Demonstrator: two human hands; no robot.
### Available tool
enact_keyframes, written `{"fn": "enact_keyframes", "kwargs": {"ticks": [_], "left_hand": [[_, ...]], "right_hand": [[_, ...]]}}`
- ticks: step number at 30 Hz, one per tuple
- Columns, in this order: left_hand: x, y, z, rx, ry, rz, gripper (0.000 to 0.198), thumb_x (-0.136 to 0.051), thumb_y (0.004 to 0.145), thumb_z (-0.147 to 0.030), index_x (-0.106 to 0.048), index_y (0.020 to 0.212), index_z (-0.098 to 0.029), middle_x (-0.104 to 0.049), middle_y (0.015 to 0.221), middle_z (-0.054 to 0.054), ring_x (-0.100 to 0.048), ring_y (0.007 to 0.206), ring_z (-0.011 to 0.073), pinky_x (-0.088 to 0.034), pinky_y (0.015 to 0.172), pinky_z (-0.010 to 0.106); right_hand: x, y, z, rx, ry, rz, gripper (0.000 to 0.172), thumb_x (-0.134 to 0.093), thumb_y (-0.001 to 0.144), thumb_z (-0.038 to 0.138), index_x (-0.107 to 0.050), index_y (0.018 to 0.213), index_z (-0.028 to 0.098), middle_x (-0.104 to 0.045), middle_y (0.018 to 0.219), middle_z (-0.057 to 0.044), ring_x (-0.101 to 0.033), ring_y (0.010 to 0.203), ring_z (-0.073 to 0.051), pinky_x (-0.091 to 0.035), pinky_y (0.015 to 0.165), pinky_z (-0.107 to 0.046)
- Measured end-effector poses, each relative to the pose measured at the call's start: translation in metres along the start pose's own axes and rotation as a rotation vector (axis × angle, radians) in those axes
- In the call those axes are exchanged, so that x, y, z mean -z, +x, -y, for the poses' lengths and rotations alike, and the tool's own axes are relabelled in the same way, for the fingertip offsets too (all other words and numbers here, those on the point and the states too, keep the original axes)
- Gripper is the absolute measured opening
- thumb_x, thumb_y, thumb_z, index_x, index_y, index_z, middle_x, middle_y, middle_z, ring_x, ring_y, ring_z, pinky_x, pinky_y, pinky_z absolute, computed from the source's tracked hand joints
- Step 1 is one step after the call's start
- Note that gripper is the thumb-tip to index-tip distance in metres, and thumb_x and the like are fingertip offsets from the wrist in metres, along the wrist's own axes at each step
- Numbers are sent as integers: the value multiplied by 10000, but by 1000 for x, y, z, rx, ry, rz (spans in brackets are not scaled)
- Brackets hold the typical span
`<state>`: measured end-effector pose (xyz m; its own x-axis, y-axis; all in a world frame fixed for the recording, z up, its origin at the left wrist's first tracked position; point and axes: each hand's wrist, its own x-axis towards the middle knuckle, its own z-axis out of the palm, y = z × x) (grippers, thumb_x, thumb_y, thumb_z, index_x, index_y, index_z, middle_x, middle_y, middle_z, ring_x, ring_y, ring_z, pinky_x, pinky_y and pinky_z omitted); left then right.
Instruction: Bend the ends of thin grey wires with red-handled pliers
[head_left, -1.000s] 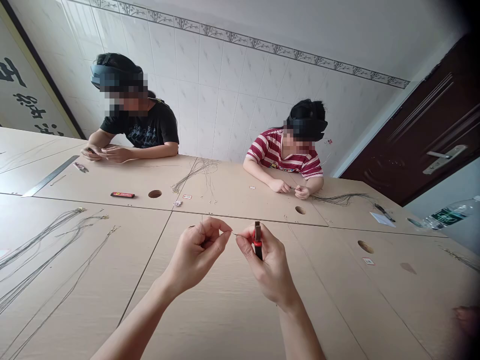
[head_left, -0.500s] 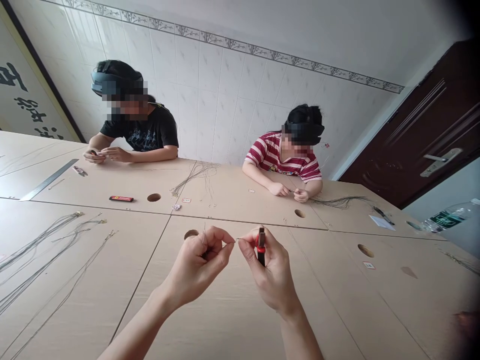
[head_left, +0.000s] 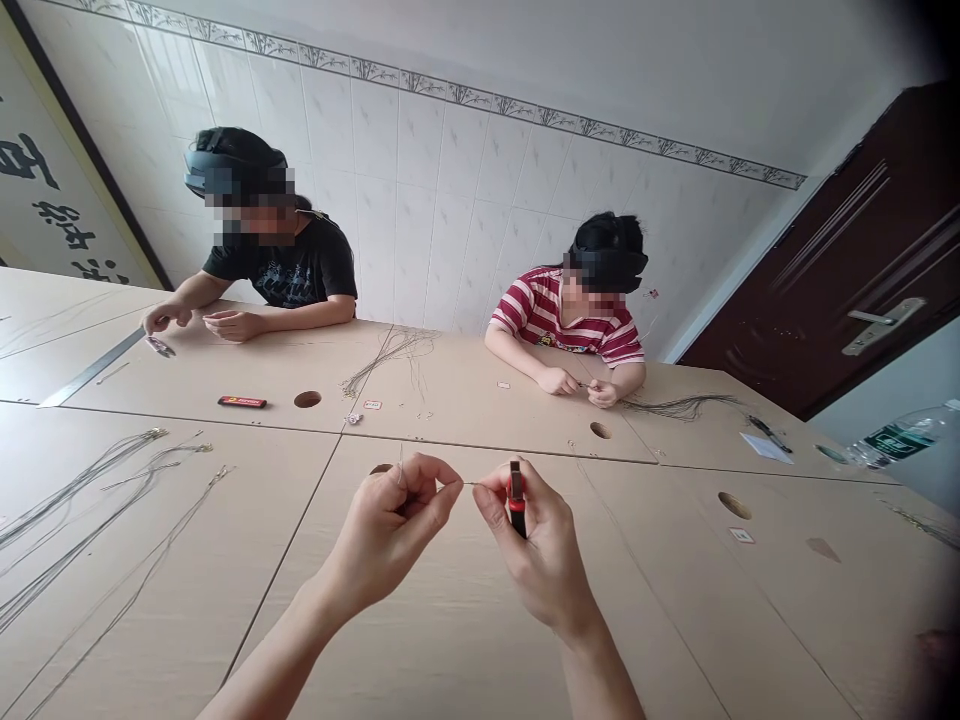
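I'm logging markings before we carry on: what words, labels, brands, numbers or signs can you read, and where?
Calligraphy panel: brush characters, one possibly "百"; the others I cannot read for certain.
Red-and-black case: lettering too small to read.
Green bottle label: white lettering, too blurred.
Red-edged paper tags: too small.
Black T-shirt: print unreadable.
Striped shirt: chest print unreadable.
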<state>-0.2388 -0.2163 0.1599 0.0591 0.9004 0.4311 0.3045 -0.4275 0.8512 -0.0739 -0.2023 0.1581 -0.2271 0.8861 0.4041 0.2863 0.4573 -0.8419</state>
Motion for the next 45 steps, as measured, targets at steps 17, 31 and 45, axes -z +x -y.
{"fn": "enact_keyframes", "kwargs": {"ticks": [17,31,45], "left_hand": [[2,-2,-4,45,5,54,114,-514,892,-246,-551,803,-185,-296,544,-91,-264,481,79,-251,445,213],[1,-1,-3,-40,46,28,142,-510,923,-230,-568,795,-206,-235,548,-88,-218,482,82,-207,433,218],[3,1,2,-33,50,37,144,-483,933,-233,-557,813,-205,-287,551,-80,-258,478,83,-232,427,200]], "right_hand": [[0,0,3,9,92,-1,199,-546,933,306,-488,767,212,-444,684,30,-407,608,-114,-358,583,-243],[-3,-1,5,-36,115,56,198,-540,935,352,-537,798,209,-504,721,9,-447,654,-128,-395,620,-250],[2,0,10,-96,178,80,167,-566,916,338,-562,827,198,-576,749,3,-500,679,-125,-397,636,-253]]}}
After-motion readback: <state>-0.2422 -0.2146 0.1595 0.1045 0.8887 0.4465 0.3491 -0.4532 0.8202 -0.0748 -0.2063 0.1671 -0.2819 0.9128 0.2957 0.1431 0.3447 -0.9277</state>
